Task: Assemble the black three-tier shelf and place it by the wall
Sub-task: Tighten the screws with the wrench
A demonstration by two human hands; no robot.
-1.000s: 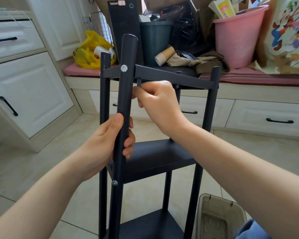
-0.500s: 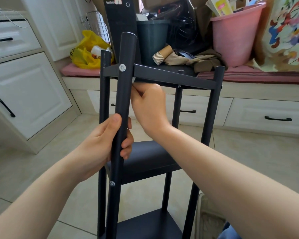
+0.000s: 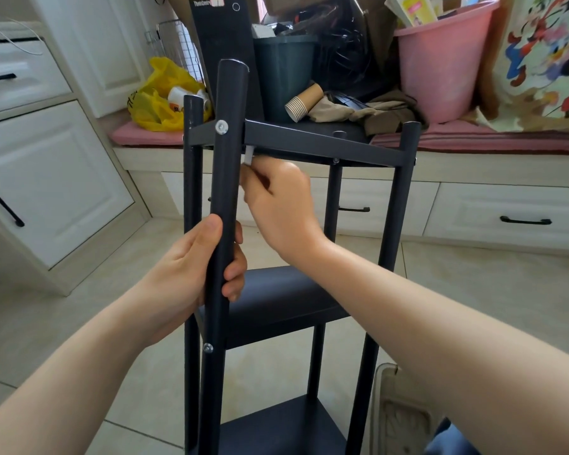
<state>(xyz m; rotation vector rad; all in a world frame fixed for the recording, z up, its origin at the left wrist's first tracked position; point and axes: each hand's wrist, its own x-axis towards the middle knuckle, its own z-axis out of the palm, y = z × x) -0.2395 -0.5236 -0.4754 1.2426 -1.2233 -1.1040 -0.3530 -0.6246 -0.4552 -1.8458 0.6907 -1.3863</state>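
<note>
Three tiers already sit between the posts of the shelf (image 3: pixel 276 300), standing on the floor. My left hand (image 3: pixel 191 267) grips the near post (image 3: pixel 225 178); my right hand (image 3: pixel 276 198) pinches a small key (image 3: pixel 248 156) under the top tier. I judge tightening and moving it to the wall remain.

Two hands work on the black shelf (image 3: pixel 296 300) standing on the tile floor (image 3: pixel 473 290).

The left hand (image 3: pixel 191 277) is wrapped around the near front post (image 3: pixel 225 178), under a silver screw (image 3: pixel 221 127). The right hand (image 3: pixel 281 205) pinches a small light tool (image 3: pixel 248 156) just under the top tier's frame, beside this post. Behind stands a pink bucket (image 3: pixel 440 67).
</note>
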